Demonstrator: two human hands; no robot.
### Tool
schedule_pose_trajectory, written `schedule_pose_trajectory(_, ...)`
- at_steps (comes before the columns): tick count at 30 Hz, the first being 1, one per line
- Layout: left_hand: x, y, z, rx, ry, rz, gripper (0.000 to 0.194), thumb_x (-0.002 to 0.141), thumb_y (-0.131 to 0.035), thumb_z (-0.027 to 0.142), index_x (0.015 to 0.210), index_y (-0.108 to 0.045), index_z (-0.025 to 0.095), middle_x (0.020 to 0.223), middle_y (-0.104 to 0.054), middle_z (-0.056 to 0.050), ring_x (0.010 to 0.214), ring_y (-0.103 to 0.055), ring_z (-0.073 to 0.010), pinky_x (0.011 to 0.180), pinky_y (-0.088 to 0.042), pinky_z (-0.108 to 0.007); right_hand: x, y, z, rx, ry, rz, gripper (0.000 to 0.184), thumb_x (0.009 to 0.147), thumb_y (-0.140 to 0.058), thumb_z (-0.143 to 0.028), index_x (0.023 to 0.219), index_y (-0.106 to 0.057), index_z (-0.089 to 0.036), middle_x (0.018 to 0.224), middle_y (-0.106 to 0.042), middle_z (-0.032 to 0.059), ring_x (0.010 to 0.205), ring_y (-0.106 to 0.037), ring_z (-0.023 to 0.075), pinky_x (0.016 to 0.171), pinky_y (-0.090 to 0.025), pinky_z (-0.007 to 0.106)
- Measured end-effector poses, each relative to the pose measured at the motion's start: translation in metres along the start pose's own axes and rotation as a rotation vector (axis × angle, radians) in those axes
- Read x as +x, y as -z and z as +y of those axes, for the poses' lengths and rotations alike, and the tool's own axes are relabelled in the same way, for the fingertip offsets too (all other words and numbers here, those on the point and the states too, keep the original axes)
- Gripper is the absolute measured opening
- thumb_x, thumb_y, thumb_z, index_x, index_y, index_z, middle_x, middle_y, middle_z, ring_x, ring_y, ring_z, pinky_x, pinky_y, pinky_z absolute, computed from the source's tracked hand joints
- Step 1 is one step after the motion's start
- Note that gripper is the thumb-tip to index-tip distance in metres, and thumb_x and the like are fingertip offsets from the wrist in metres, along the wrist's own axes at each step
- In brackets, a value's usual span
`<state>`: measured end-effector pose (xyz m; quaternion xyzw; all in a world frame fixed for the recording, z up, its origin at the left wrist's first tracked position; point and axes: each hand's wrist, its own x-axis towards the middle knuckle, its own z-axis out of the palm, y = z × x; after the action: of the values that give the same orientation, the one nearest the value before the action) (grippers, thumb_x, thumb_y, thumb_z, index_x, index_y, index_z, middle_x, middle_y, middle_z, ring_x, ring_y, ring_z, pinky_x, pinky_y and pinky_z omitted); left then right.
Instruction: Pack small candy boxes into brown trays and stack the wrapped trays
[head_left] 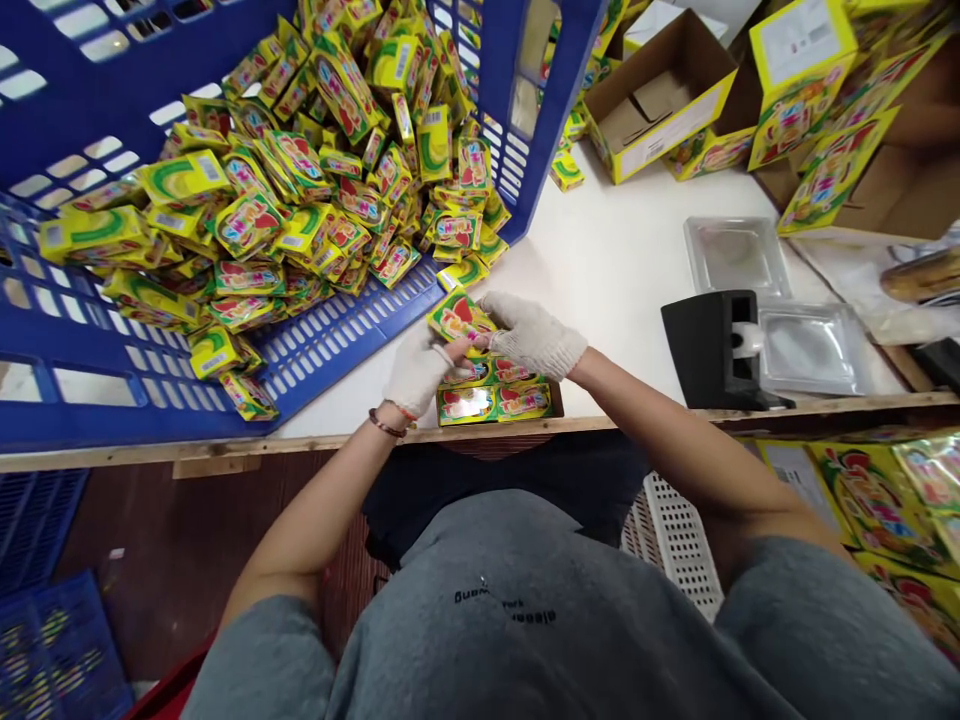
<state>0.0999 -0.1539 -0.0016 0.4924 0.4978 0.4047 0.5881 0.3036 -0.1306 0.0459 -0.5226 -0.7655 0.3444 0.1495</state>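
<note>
A white tabletop [622, 255] with a wooden near edge carries a blue crate [150, 430] along its left side, heaped with small yellow boxes [296, 160]. Larger yellow cartons [806, 95] crowd the far right corner, one showing a white barcode label. At mid near edge, an open carton [557, 402] holds packed boxes; their red-pink lettering is too blurred to read surely. Working room opens between it and a black tape dispenser [697, 350] toward the right. The gloved right hand [534, 335] and gloved left hand [421, 370] grasp one small box [454, 312], fingers curled on it, beside the crate.
</note>
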Motion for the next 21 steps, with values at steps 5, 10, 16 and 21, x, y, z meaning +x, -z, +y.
schedule_pose_trajectory(5, -0.008, 0.003, 0.002, 0.649, -0.352, 0.082, 0.037, 0.093, -0.067, 0.055, 0.103, -0.069, 0.019, 0.088, -0.067, -0.004, 0.084, -0.065, -0.0207, 0.085, -0.057, -0.036, 0.002, 0.03, 0.01, -0.427, -0.087, -0.357, 0.028, 0.099, -0.056, -0.025, 0.116, -0.076, -0.015, 0.113, -0.079, 0.0148, 0.1, -0.071, 0.0261, 0.086, -0.052, 0.035)
schedule_pose_trajectory(10, 0.029, 0.036, -0.009, 0.902, -0.375, 0.23, 0.023, 0.094, -0.063, 0.037, 0.108, -0.066, 0.019, 0.105, -0.065, -0.009, 0.098, -0.065, -0.0254, 0.091, -0.056, -0.04, 0.001, 0.01, 0.01, -0.694, -0.225, -0.541, 0.031, 0.095, -0.061, -0.016, 0.118, -0.08, -0.011, 0.119, -0.078, 0.0225, 0.113, -0.074, 0.0341, 0.096, -0.056, 0.042)
schedule_pose_trajectory(16, 0.099, 0.057, -0.009, 1.187, -0.15, 0.366, 0.041, 0.085, -0.068, 0.027, 0.125, -0.063, 0.017, 0.132, -0.056, -0.017, 0.127, -0.056, -0.0378, 0.11, -0.049, -0.051, -0.002, -0.023, 0.005, -0.661, -0.187, -0.4, 0.032, 0.1, -0.056, -0.014, 0.123, -0.076, -0.004, 0.124, -0.074, 0.0311, 0.121, -0.071, 0.0392, 0.101, -0.056, 0.046)
schedule_pose_trajectory(21, 0.129, 0.069, 0.0, 1.485, -0.017, 0.261, 0.05, 0.087, -0.059, 0.023, 0.136, -0.055, 0.013, 0.143, -0.053, -0.025, 0.129, -0.054, -0.0429, 0.104, -0.047, -0.053, -0.006, -0.022, 0.011, -0.632, -0.166, -0.428, 0.033, 0.102, -0.052, -0.015, 0.129, -0.071, -0.007, 0.129, -0.072, 0.0268, 0.121, -0.071, 0.0344, 0.1, -0.056, 0.04)
